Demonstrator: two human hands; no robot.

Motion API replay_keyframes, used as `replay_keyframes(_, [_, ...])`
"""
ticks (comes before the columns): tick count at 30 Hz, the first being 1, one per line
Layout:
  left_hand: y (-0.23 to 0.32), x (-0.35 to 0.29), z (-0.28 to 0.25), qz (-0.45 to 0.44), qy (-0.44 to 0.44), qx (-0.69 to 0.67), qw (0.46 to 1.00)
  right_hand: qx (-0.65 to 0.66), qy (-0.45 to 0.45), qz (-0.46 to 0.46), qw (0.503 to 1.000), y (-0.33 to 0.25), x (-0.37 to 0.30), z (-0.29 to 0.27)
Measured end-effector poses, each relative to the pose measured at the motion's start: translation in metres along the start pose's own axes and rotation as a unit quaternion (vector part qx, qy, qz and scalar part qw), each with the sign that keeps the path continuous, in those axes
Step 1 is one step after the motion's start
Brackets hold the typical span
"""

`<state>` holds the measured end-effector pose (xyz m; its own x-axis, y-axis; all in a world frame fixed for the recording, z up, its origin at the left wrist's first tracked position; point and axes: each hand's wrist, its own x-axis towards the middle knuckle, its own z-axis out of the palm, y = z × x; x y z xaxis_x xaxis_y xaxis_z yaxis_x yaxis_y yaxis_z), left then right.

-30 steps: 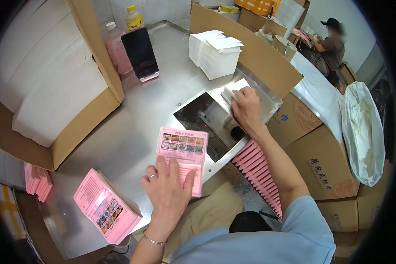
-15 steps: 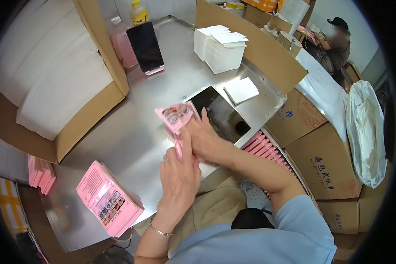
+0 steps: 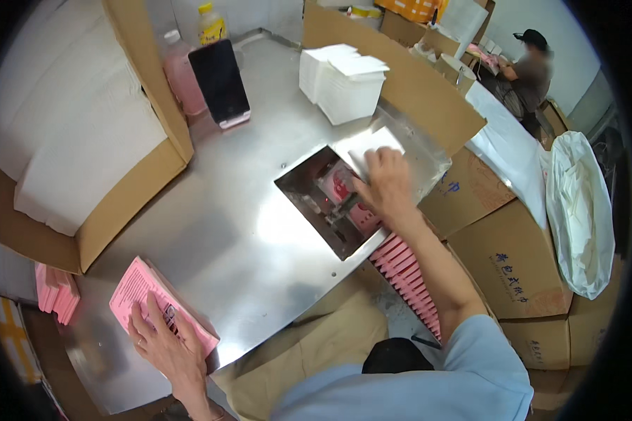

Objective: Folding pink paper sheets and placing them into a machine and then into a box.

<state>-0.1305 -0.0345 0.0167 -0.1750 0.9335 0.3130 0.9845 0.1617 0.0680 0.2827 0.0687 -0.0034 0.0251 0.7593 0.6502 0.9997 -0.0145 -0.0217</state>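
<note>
My left hand [image 3: 165, 344] lies with spread fingers on a stack of flat pink printed packets [image 3: 137, 288] at the table's front left. At the right, my right hand [image 3: 390, 186] has its fingers bent over folded white tissues [image 3: 383, 140] and grips their near edge; how many it holds is hidden. Just below that hand is a rectangular opening [image 3: 305, 186] in the metal table. Inside it, a pink packet [image 3: 365, 217] lies beside a metal mechanism [image 3: 337, 210].
A tall block of white tissues [image 3: 344, 84] stands at the back, before a cardboard panel [image 3: 400, 77]. A phone [image 3: 220, 81] leans on a stand by two bottles. An open carton [image 3: 130, 196] of white tissues is at left. Pink packets [image 3: 407, 281] line up below the opening. Another person sits far right.
The pink packet has left my hands and one now lies in the opening. My left hand has moved left onto the pink stack; my right hand has gone up to the white tissues.
</note>
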Motion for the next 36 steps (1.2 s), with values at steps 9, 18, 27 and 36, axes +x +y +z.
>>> replay_keyframes(9, [-0.053,0.017,-0.016,0.056,-0.056,-0.158,0.984,0.21,0.224,0.162,0.938,0.028,0.105,-0.051])
replay_keyframes(18, [-0.046,0.021,0.0,0.067,-0.045,-0.249,0.965,-0.015,-0.04,-0.013,0.999,0.034,0.175,0.031])
replay_keyframes(27, [-0.04,0.026,-0.004,0.034,-0.066,-0.313,0.947,0.102,-0.056,0.029,0.993,0.047,0.165,0.027])
replay_keyframes(36, [-0.044,0.023,0.001,0.039,-0.075,-0.294,0.952,0.088,-0.102,-0.021,0.991,0.049,0.169,0.022])
